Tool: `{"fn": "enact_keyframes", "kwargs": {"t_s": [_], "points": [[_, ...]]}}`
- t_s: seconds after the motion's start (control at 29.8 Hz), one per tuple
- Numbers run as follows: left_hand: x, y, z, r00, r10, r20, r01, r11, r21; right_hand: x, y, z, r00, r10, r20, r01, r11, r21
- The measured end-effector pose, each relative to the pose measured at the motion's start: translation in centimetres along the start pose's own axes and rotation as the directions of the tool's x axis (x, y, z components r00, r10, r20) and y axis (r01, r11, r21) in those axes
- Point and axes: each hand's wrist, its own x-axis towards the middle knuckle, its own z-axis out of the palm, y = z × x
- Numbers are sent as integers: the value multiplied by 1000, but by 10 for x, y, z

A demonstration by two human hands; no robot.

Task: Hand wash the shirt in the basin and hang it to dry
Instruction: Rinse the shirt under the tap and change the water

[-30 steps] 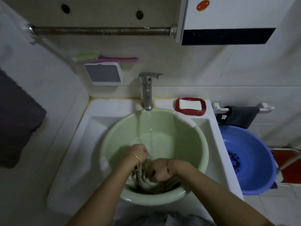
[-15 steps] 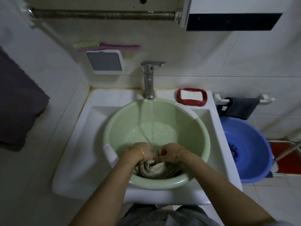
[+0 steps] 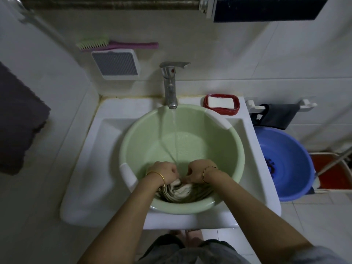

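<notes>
A pale green basin (image 3: 224,138) sits in the white sink (image 3: 95,168) under a running tap (image 3: 170,86). Shallow water lies in its bottom. A wet striped shirt (image 3: 181,192), bunched up, rests against the basin's near wall. My left hand (image 3: 163,171) and my right hand (image 3: 196,171) are side by side in the basin, both fisted on the shirt's upper folds. Each wrist wears a gold bangle. Much of the shirt is hidden under my hands and forearms.
A red soap dish with white soap (image 3: 221,103) sits on the sink's back right corner. A blue basin (image 3: 283,164) stands on the floor at right, below a dark cloth on a rail (image 3: 276,116). A brush (image 3: 114,44) hangs on the wall; a dark towel (image 3: 17,119) at left.
Both hands have moved away from me toward the basin's middle, drawn level and close together on the shirt. The head camera has tilted down and nearer.
</notes>
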Motion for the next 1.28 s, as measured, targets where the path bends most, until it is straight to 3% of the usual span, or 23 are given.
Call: {"fn": "enact_keyframes", "kwargs": {"t_s": [0.4, 0.87, 1.07, 1.28], "points": [[3, 4, 3, 998, -62, 20, 64, 993, -97, 3, 6, 4, 998, -56, -8, 55, 998, -22], [4, 2, 4, 996, -27, 86, 44, 979, -200, -2, 12, -1, 983, -178, 30, 179, 983, -34], [8, -2, 7, 996, -37, 76, 49, 985, -163, 3, 11, 3, 976, -213, 35, 215, 966, -141], [11, 7, 4, 997, -42, 66, 48, 995, -93, 8, 19, 7, 979, -204, -20, 201, 973, -111]]}}
